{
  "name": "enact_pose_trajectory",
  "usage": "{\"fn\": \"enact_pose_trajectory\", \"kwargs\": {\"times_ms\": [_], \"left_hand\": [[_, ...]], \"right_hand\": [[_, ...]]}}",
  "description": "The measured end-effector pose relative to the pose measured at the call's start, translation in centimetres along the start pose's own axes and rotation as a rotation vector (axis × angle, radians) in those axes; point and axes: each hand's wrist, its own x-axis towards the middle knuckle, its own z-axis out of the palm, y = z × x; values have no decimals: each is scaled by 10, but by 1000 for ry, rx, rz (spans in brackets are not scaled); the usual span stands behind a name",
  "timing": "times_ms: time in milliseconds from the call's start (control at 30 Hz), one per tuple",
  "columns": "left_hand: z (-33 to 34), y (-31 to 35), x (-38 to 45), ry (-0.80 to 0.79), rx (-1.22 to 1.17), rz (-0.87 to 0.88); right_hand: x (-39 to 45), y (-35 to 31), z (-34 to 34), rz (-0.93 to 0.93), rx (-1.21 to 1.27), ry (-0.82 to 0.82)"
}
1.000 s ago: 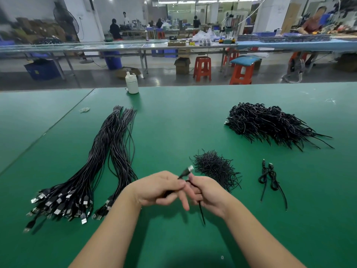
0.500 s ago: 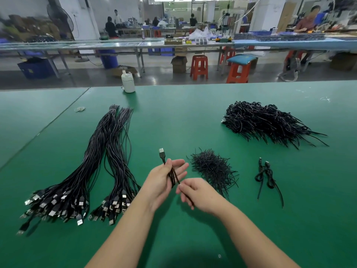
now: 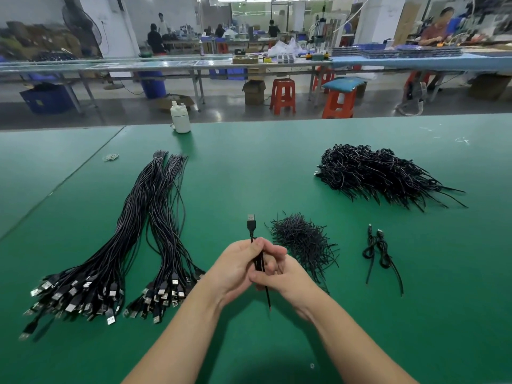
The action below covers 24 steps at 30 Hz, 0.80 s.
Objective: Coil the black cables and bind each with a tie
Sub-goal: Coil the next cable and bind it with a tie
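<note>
Both hands now together, just beside tie pile (image 3: 300,239): left hand (image 3: 235,268) grips folded cable (image 3: 259,261), USB plug up; right hand (image 3: 279,278) back on w/ tie. Binding's starting, prob.

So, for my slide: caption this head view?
Both hands grip a folded USB cable beside loose ties.

Cable bundles (image 3: 116,245) are laid left of the hands (image 3: 257,273); ties (image 3: 302,239) just right; coiled cables (image 3: 379,176) beyond.
</note>
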Motion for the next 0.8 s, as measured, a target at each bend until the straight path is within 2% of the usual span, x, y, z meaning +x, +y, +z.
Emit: {"fn": "enact_pose_trajectory", "kwargs": {"times_ms": [67, 133, 233, 400, 467, 600, 700, 800], "left_hand": [[-3, 1, -2, -67, 28, -32], [-5, 2, -3, -81, 57, -73], [-4, -3, -2, 44, 150, -128], [5, -8, -4, 202, 286, -129], [5, -7, -6, 215, 278, -165], [-1, 0, -12, 130, 190, -279], [-3, 1, -14, 126, 240, -285], [-2, -1, -15, 147, 389, -260]], "right_hand": [[-2, 1, -4, -27, -34, 75], [-5, 0, -7, -78, -113, 78], [-7, 5, -5, -101, -206, 60], [-6, 13, -2, -83, -299, 119], [-8, 15, -1, -64, -287, 104], [-10, 19, 1, 4, -174, 54], [-8, 22, 6, 9, -133, 67], [-6, 26, 9, 19, -134, 123]]}}
